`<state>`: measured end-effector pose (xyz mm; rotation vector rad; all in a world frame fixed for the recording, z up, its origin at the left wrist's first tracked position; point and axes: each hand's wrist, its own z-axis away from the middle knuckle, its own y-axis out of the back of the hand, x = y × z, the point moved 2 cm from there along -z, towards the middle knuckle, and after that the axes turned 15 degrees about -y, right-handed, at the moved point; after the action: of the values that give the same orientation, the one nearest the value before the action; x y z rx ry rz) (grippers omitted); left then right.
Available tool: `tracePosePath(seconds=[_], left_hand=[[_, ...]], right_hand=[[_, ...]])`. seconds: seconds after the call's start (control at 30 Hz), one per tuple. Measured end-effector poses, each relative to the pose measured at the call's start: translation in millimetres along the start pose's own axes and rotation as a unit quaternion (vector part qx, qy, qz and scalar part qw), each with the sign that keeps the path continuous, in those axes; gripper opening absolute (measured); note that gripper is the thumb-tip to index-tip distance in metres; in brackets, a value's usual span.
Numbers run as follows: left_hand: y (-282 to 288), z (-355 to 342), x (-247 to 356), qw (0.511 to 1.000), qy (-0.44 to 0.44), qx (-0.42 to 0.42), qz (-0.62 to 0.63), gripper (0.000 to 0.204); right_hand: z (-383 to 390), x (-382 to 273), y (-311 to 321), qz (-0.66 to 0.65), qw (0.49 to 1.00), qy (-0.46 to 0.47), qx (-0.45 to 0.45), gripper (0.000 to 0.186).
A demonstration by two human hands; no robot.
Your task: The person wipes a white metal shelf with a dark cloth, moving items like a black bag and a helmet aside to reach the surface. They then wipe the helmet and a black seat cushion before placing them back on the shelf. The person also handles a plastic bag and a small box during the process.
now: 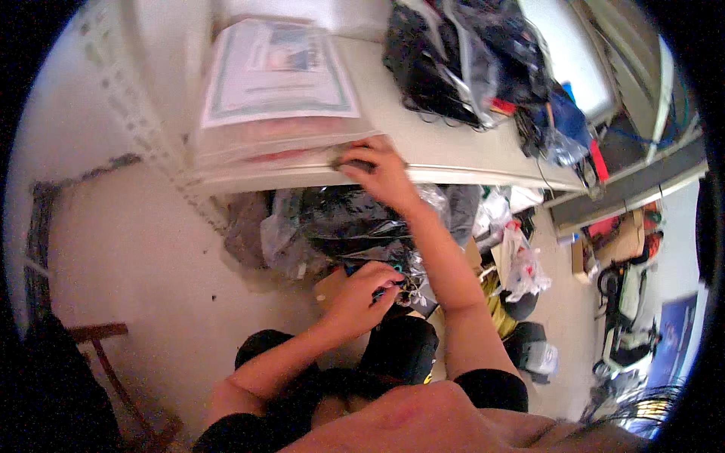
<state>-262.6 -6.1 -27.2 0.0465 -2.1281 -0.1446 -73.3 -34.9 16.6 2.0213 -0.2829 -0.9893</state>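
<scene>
My right hand [377,170] reaches to the shelf's front edge, fingers curled over a small dark object I cannot make out, beside a clear plastic bag [264,149] under a white paper with a green border [272,83]. Lower down, my left hand [359,294] has its fingers closed on something small and dark, too hidden to name, among tangled cords [411,291] and a cardboard box [328,289]. Black plastic-wrapped bundles [347,219] lie under the shelf, between my two hands.
A pale shelf [461,151] holds black bags [461,53] at the back right. A perforated metal upright [113,90] stands left, a wooden frame [106,355] at lower left. Plastic bags [525,264], boxes [585,260] and a scooter [627,325] sit on the right.
</scene>
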Motion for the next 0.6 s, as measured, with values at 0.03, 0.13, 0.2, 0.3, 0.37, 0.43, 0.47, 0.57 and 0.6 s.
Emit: tracePosePath(seconds=[0.03,0.13,0.2,0.3,0.37,0.43,0.47,0.57,0.6], left_hand=[[-1,-1,-2,1.000,0.008,-0.001,-0.009,0.016],[-5,-1,-9,0.999,0.021,-0.003,-0.032,0.016],[-3,-3,-19,0.997,0.020,0.008,-0.074,0.017],[5,-7,-35,0.985,0.008,0.041,-0.167,0.017],[10,-12,-35,0.971,-0.011,0.070,-0.228,0.017],[18,-8,-48,0.954,-0.029,0.056,-0.293,0.017],[19,-6,-55,0.946,-0.039,0.049,-0.319,0.017],[23,9,-76,0.941,0.009,0.024,-0.338,0.016],[21,10,-84,0.939,0.021,0.004,-0.343,0.016]], right_hand=[[-1,-11,0,0.036,0.999,0.024,0.027,0.018],[13,2,8,0.001,0.997,0.056,0.052,0.018],[22,23,24,0.029,0.994,0.030,0.096,0.019],[34,88,63,0.072,0.982,-0.043,0.170,0.020],[46,144,106,0.108,0.963,-0.113,0.220,0.020],[55,224,149,0.132,0.941,-0.165,0.265,0.020],[59,262,176,0.138,0.931,-0.186,0.282,0.020],[57,302,219,0.189,0.890,-0.301,0.286,0.023],[56,298,221,0.198,0.876,-0.334,0.287,0.025]])
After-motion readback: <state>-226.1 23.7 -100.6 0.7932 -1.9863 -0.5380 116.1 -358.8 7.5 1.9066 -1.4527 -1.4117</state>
